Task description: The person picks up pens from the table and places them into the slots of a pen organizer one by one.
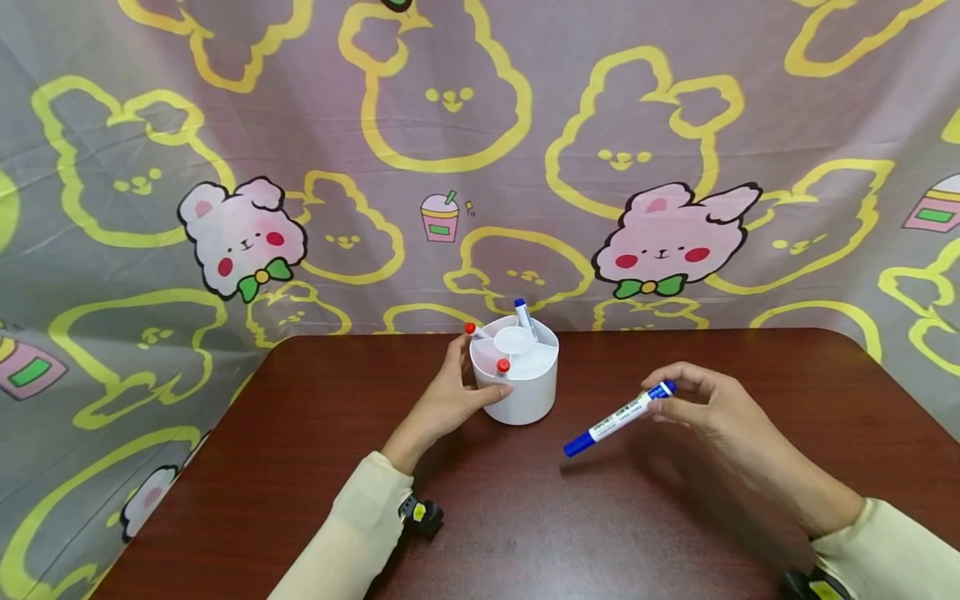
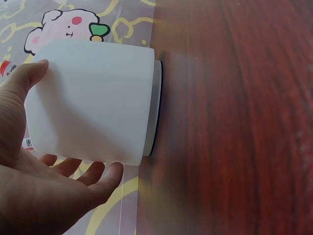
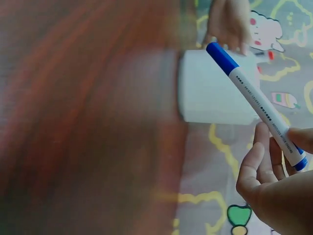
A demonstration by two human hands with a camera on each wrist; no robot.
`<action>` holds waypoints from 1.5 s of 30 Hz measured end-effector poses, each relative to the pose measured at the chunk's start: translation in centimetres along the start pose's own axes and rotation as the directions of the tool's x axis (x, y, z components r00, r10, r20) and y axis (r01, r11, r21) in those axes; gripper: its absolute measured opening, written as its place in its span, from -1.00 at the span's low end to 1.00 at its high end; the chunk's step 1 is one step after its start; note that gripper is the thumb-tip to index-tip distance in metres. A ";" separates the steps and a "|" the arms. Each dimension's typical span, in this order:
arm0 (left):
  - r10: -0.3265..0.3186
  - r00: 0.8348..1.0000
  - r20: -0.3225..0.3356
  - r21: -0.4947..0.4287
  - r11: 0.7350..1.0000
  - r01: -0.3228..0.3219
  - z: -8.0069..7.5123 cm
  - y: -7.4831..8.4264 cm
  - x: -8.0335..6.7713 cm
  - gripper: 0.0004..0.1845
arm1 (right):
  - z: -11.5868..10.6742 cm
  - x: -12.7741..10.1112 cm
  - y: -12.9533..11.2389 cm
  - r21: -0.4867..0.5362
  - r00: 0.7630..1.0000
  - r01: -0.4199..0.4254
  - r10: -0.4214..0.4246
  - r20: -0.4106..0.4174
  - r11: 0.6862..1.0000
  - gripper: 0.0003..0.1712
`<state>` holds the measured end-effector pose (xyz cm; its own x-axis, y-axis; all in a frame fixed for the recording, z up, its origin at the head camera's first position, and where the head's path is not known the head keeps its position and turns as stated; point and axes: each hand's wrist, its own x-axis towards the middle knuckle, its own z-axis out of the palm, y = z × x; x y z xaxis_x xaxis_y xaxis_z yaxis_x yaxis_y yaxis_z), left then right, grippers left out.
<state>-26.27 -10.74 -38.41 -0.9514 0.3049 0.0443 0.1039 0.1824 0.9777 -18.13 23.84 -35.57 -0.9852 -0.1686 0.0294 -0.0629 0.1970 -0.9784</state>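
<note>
A white round pen holder (image 1: 525, 400) with compartments stands on the table. Around its left side curves my left hand (image 1: 457, 387), thumb on the front wall and fingers along the far side; the left wrist view shows the thumb and fingertips at the wall of the holder (image 2: 98, 103). Two red-capped markers (image 1: 503, 367) and a blue-capped marker (image 1: 524, 315) stand in the holder. To its right, my right hand (image 1: 701, 400) pinches a white marker with blue ends (image 1: 618, 418) near one end, above the table. The marker slants, its long blue cap pointing down and left.
The dark reddish-brown wooden table (image 1: 480, 517) reaches back to a curtain (image 1: 480, 200) printed with yellow outlines and cartoon rabbits. The holder stands near the table's back edge. A dark strapped device (image 1: 423, 512) sits on the left wrist.
</note>
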 end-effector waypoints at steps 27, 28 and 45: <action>-0.018 0.999 -0.036 0.121 0.992 0.022 -0.1 0.2 -0.1 0.13 | 1.2 4.5 -4.6 0.349 0.966 0.244 -0.194 -0.171 0.905 -0.71; -0.020 0.999 -0.038 0.129 0.991 0.025 -0.1 0.2 -0.1 0.13 | 1.4 4.7 -4.7 0.350 0.965 0.247 -0.195 -0.178 0.904 -0.71; -0.016 0.999 -0.043 0.144 0.989 0.022 -0.2 0.0 -0.1 0.09 | 3.4 7.7 -4.7 0.278 0.959 0.220 -0.155 -0.237 0.935 -0.74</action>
<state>-26.26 -10.93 -38.38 -0.9645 0.2615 0.0370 0.1232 0.3217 0.9388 -24.90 18.29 -31.40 -0.9729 0.0367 0.2282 -0.2310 -0.1207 -0.9654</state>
